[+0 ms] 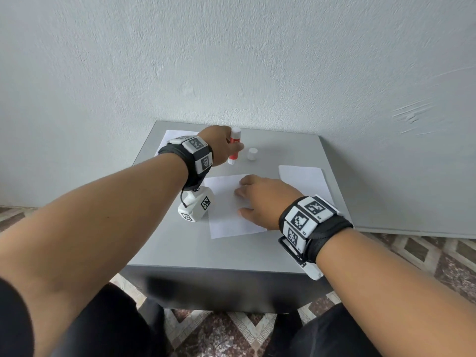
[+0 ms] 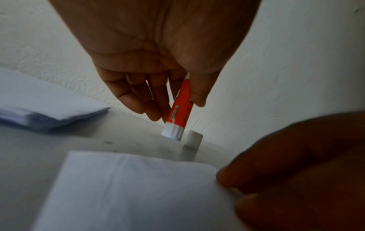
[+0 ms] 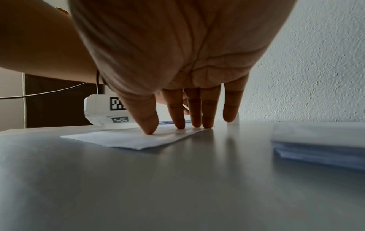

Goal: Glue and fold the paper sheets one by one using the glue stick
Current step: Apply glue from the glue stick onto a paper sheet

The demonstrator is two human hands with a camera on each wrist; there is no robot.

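L hand pinching glue stick, uncapped, near upright, desk's far edge | R hand fingers spread flat, pinning sheet mid-desk | sheet lies toward near edge from stick; I'd say L hand nearer | cap just beside

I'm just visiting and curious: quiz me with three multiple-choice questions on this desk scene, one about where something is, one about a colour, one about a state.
1. Where is the white cap?
A. on the table, right of the glue stick
B. on the glue stick
C. on the floor

2. What colour is the glue stick's body?
A. blue
B. red-orange
C. green

3. What is the right hand doing?
A. gripping the cap
B. hanging idle
C. pressing straight fingers on a paper sheet

Answers:
1 A: the cap stands on the table.
2 B: the glue stick, in the left hand.
3 C: right hand on the sheet.
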